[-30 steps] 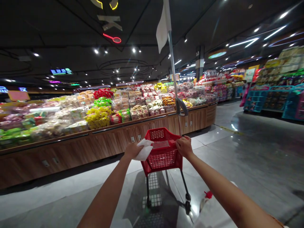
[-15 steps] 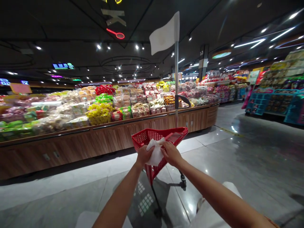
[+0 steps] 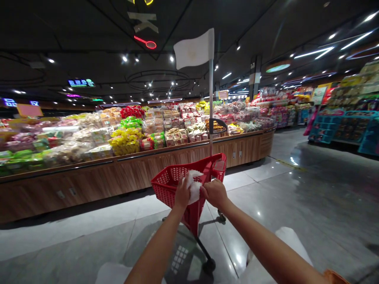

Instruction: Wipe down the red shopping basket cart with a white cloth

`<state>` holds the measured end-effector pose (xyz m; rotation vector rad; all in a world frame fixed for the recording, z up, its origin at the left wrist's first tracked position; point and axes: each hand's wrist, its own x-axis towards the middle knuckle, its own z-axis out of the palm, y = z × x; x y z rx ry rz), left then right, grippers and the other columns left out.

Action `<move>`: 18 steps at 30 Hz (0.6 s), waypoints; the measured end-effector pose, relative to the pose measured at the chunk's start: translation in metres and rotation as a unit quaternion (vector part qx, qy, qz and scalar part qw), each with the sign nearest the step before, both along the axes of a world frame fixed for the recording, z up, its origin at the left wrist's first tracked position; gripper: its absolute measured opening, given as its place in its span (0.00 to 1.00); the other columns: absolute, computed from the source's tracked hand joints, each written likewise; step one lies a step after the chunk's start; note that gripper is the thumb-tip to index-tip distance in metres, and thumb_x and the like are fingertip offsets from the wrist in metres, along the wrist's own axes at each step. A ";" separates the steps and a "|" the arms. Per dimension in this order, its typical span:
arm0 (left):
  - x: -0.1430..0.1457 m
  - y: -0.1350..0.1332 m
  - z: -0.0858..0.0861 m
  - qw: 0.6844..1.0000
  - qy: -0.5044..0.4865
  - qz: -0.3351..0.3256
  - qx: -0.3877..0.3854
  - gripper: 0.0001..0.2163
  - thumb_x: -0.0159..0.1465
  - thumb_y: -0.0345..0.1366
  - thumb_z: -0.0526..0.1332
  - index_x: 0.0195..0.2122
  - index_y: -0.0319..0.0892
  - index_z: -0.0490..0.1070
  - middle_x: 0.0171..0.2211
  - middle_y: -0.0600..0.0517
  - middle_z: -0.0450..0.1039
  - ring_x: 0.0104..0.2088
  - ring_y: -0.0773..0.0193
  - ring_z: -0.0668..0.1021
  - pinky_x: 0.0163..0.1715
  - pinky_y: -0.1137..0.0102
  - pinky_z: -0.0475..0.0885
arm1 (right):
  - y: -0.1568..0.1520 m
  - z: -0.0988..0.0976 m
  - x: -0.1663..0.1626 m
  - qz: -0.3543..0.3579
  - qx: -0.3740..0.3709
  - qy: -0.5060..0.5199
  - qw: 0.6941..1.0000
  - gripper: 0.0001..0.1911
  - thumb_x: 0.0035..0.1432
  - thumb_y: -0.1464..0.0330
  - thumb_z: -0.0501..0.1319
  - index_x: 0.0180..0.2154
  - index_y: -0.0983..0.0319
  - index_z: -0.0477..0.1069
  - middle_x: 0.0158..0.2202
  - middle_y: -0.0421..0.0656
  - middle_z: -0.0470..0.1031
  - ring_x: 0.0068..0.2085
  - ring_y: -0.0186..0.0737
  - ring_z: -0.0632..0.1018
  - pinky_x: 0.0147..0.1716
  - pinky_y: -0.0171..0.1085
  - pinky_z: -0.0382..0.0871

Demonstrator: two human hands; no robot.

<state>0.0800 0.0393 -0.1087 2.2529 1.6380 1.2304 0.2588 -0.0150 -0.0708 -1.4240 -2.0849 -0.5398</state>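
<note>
Just ahead of me stands a red plastic shopping cart (image 3: 166,188) with a lattice basket. A crumpled white tissue (image 3: 194,192) is bunched in my left hand (image 3: 182,193), whose fingers are closed on it over the near side of the cart. My right hand (image 3: 215,193) is curled closed at the cart's near edge, just right of the tissue; it appears to grip the red edge, though its fingertips are partly hidden. A white flag (image 3: 195,49) tops the grey pole rising from the cart's far side.
Beyond the cart runs a long wood-panelled display counter (image 3: 130,171) heaped with packaged foods. Stocked blue shelving (image 3: 328,126) stands to the right, past glossy grey floor (image 3: 284,189). A black caster wheel (image 3: 209,265) sits under the cart's near side.
The cart has swivelled and shifted slightly left, its flag pole too. My right hand has come off the tissue to the cart's edge; the tissue stays in my left hand.
</note>
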 end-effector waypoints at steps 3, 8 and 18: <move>-0.018 -0.002 -0.012 0.998 -0.019 0.025 -0.054 0.22 0.61 0.26 0.51 0.55 0.46 0.67 0.61 0.48 0.64 0.60 0.57 0.67 0.60 0.62 0.62 | 0.003 -0.008 0.017 -0.003 0.040 0.020 0.999 0.24 0.66 0.63 0.49 0.23 0.61 0.73 0.23 0.45 0.76 0.26 0.38 0.71 0.37 0.39 0.55; 0.015 -0.021 -0.019 0.998 -0.065 -0.004 -0.021 0.18 0.66 0.32 0.49 0.55 0.47 0.67 0.53 0.49 0.72 0.54 0.59 0.71 0.57 0.61 0.65 | 0.006 -0.014 0.030 0.008 0.077 0.037 0.996 0.26 0.66 0.65 0.48 0.20 0.61 0.72 0.20 0.43 0.75 0.23 0.36 0.69 0.38 0.39 0.55; 0.016 -0.028 -0.015 0.988 0.103 -0.112 0.018 0.14 0.68 0.41 0.51 0.48 0.48 0.73 0.47 0.50 0.73 0.48 0.60 0.72 0.52 0.62 0.65 | 0.001 -0.012 0.063 0.057 0.066 0.010 0.996 0.24 0.65 0.68 0.46 0.20 0.60 0.71 0.21 0.42 0.74 0.25 0.36 0.69 0.39 0.38 0.57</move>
